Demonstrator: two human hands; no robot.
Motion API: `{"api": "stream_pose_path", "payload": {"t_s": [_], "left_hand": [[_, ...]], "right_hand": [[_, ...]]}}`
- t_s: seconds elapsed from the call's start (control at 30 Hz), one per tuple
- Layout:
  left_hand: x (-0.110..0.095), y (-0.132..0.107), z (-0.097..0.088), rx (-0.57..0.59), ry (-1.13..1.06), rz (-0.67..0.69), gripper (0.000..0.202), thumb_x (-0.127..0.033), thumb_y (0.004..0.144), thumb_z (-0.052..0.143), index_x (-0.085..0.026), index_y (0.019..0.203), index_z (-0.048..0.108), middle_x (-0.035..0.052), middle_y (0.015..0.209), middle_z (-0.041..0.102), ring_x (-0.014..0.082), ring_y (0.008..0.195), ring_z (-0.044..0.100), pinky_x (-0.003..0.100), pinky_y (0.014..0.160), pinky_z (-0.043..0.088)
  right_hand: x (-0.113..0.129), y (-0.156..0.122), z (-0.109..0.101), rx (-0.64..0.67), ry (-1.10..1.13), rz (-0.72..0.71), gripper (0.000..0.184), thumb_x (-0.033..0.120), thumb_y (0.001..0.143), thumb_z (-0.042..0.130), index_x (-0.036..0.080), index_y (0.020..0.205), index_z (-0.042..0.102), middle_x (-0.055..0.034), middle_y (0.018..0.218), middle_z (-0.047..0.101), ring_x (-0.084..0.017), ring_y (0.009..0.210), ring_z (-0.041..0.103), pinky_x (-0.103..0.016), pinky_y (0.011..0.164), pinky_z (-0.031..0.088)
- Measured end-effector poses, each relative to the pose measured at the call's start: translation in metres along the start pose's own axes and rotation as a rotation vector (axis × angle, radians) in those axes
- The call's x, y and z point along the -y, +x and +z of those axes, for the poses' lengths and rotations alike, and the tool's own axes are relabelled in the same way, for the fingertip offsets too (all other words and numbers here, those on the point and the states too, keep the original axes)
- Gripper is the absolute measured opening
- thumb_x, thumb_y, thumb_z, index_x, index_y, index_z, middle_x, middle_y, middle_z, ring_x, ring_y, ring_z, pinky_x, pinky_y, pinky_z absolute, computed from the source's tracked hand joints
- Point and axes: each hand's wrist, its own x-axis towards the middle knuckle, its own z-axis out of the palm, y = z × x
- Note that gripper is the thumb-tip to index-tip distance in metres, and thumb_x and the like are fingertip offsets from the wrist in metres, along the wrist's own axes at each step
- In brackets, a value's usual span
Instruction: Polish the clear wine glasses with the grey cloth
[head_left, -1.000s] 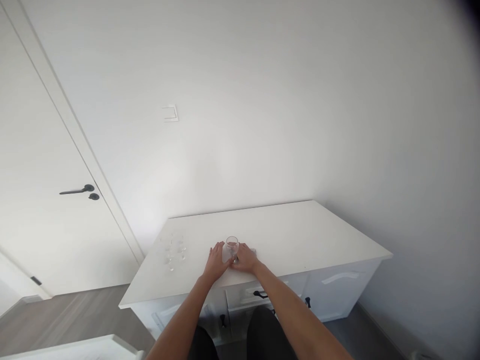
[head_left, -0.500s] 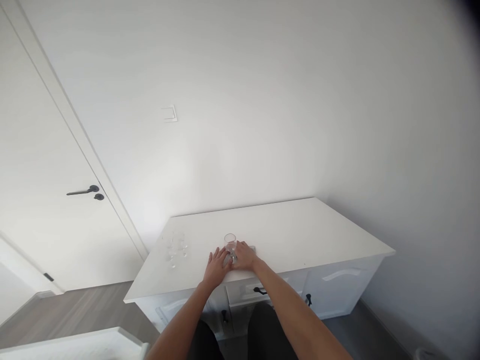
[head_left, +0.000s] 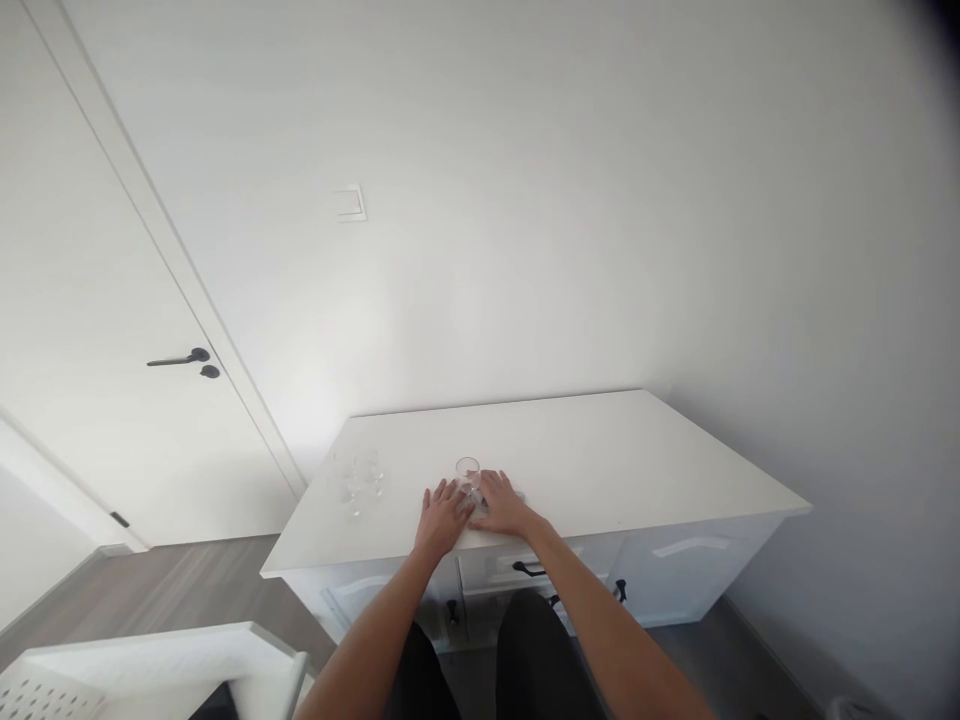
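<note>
A small clear stemmed glass [head_left: 467,473] stands upright near the front edge of a white sideboard [head_left: 600,470]. My left hand [head_left: 442,518] lies flat on the top just left of the glass, fingers spread, holding nothing. On the other side of the glass my right hand [head_left: 504,505] rests with fingers stretched toward its foot; whether they touch it I cannot tell. A group of several more clear glasses [head_left: 360,480] stands further left on the top.
The sideboard has drawers and doors with black handles [head_left: 529,570] below the top. A white door with a dark lever handle [head_left: 180,360] is at left, a wall switch [head_left: 350,204] above. A white piece of furniture [head_left: 150,670] shows at lower left. Wood floor [head_left: 172,585].
My left hand has let go of the glass bowl and now lies flat beside it. The view has shifted slightly left and up.
</note>
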Motion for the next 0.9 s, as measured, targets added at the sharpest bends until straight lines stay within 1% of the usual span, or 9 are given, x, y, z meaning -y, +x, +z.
{"api": "stream_pose_path", "payload": {"t_s": [0.07,0.13,0.27,0.4,0.47,0.57,0.73,0.8,0.9], "left_hand": [[0.001,0.001,0.002,-0.003,0.013,0.01,0.046,-0.052,0.106,0.039,-0.034,0.143,0.06,0.0006,0.166,0.045,0.0316,0.158,0.03,0.065,0.128,0.022],[0.002,0.001,0.004,-0.015,0.025,0.013,0.045,-0.049,0.106,0.04,-0.033,0.143,0.06,0.0015,0.167,0.044,0.0326,0.158,0.031,0.066,0.127,0.024],[0.001,0.0,0.006,-0.041,0.033,0.021,0.045,-0.043,0.107,0.036,-0.03,0.142,0.061,0.004,0.165,0.047,0.0335,0.157,0.033,0.066,0.126,0.024],[0.001,-0.001,0.007,-0.061,0.004,0.025,0.047,-0.042,0.107,0.035,-0.03,0.145,0.059,0.0043,0.164,0.048,0.0334,0.156,0.034,0.066,0.127,0.023],[0.0,-0.001,0.007,-0.063,-0.01,0.02,0.047,-0.042,0.107,0.035,-0.031,0.146,0.059,0.004,0.164,0.048,0.0332,0.156,0.034,0.066,0.127,0.022],[0.0,0.0,0.008,-0.065,-0.024,0.016,0.048,-0.043,0.106,0.035,-0.032,0.147,0.058,0.0037,0.165,0.047,0.033,0.156,0.033,0.065,0.127,0.021],[0.001,-0.001,0.008,-0.068,-0.038,0.019,0.049,-0.045,0.107,0.033,-0.031,0.146,0.059,0.0042,0.165,0.046,0.0326,0.156,0.032,0.065,0.128,0.019],[0.001,-0.001,0.008,-0.065,-0.045,0.015,0.049,-0.045,0.106,0.033,-0.032,0.146,0.058,0.0042,0.165,0.046,0.0323,0.156,0.032,0.064,0.128,0.018],[0.0,-0.001,0.006,-0.06,-0.042,0.016,0.049,-0.045,0.107,0.033,-0.032,0.148,0.057,0.0045,0.165,0.046,0.0322,0.156,0.031,0.064,0.128,0.018]], "right_hand": [[-0.002,-0.018,-0.003,-0.112,-0.033,0.113,0.064,0.033,0.085,0.069,0.023,0.147,0.056,-0.0146,0.151,0.055,-0.032,0.141,0.045,-0.057,0.123,0.022],[-0.005,-0.036,-0.004,-0.234,-0.067,0.198,0.041,0.027,0.09,0.062,0.027,0.13,0.07,-0.0122,0.137,0.062,-0.03,0.128,0.053,-0.051,0.113,0.035],[-0.01,-0.055,-0.007,-0.448,0.071,0.333,0.026,0.033,0.094,0.056,0.021,0.105,0.077,-0.0118,0.107,0.069,-0.027,0.102,0.061,-0.042,0.093,0.045],[-0.016,-0.046,-0.017,-0.864,0.781,0.625,0.028,0.044,0.091,0.057,0.019,0.092,0.069,-0.005,0.087,0.07,-0.02,0.079,0.063,-0.033,0.075,0.051],[-0.017,-0.041,-0.023,-0.97,1.157,0.736,0.025,0.042,0.084,0.062,0.02,0.095,0.066,-0.0027,0.087,0.072,-0.019,0.077,0.065,-0.03,0.07,0.053],[-0.014,-0.043,-0.032,-0.915,1.456,0.789,0.022,0.039,0.079,0.064,0.022,0.091,0.064,-0.0034,0.087,0.074,-0.022,0.085,0.07,-0.034,0.073,0.058],[0.005,-0.06,-0.041,-0.54,1.519,0.675,0.054,0.071,0.086,0.052,0.023,0.105,0.069,-0.0124,0.104,0.077,-0.033,0.102,0.074,-0.048,0.078,0.062],[0.013,-0.062,-0.041,-0.531,1.497,0.642,0.051,0.066,0.081,0.065,0.024,0.11,0.07,-0.0106,0.112,0.076,-0.032,0.106,0.073,-0.045,0.08,0.063],[0.019,-0.061,-0.034,-0.662,1.441,0.7,0.047,0.043,0.067,0.083,0.024,0.109,0.07,-0.0057,0.113,0.076,-0.026,0.103,0.073,-0.038,0.08,0.063]]}}
